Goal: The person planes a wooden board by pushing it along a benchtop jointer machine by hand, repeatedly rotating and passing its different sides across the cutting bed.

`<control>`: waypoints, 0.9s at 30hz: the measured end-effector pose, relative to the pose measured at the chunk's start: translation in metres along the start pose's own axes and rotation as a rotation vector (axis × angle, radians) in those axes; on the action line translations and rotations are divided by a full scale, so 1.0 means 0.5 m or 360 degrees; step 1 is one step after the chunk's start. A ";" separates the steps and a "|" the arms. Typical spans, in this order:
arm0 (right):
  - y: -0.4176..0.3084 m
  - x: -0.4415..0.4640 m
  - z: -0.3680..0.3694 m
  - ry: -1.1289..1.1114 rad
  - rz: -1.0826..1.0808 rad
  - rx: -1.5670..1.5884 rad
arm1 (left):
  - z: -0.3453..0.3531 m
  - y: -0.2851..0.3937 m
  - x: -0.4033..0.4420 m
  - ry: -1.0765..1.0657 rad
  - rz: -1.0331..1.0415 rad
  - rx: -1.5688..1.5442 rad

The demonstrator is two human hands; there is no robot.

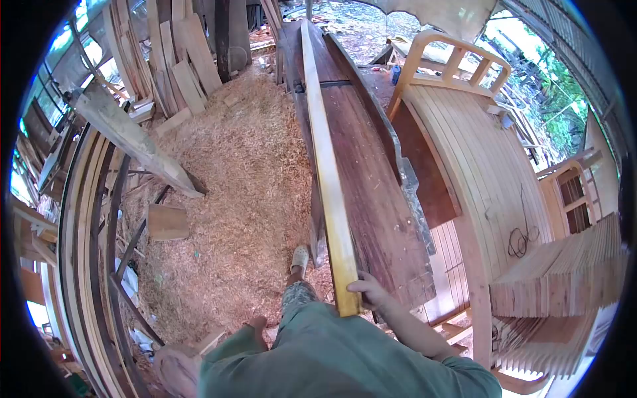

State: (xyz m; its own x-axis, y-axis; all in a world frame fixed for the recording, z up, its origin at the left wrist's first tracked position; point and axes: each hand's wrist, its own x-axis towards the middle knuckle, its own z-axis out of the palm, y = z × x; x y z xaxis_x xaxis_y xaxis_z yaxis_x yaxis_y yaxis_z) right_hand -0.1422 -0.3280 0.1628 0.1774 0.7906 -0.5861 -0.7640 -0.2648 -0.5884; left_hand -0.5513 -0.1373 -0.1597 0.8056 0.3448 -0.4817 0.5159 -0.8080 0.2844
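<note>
A long, narrow, pale wooden board [329,152] runs lengthwise along the left side of a dark wooden workbench [371,159]. Its near end, more yellow than the rest, reaches back to the front of my body. My right hand [369,290] grips that near end from the right side, thumb over the top edge, the other fingers mostly hidden. Beside my left hip is my left hand [257,323], partly covered by the shirt, its fingers not clear to see and no object visible in it.
Wood shavings [232,152] cover the floor left of the bench. A slatted wooden bed frame [478,146] stands at right, with stacked thin wooden pieces [557,278] near it. Long planks [86,252] lie at left, and boards [192,53] lean at the back.
</note>
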 end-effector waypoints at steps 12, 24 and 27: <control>0.236 -0.320 -0.210 0.1482 -0.0091 -0.2104 | -0.602 0.525 0.393 0.1562 0.0348 -0.0570; 0.367 -0.292 -0.240 0.1482 -0.0127 -0.1846 | -0.570 0.640 0.498 0.0575 0.0709 -0.0317; 0.350 -0.254 -0.252 0.1506 -0.0106 -0.1898 | -0.605 0.617 0.537 0.0573 0.0700 -0.0284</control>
State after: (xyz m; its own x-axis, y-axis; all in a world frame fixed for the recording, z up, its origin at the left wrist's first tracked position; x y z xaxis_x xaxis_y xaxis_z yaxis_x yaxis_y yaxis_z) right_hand -0.2203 -0.5440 0.0641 0.8636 0.3083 -0.3990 0.1098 -0.8873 -0.4480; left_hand -0.0875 -0.1495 0.0495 0.9867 0.1615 0.0155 0.1273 -0.8298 0.5434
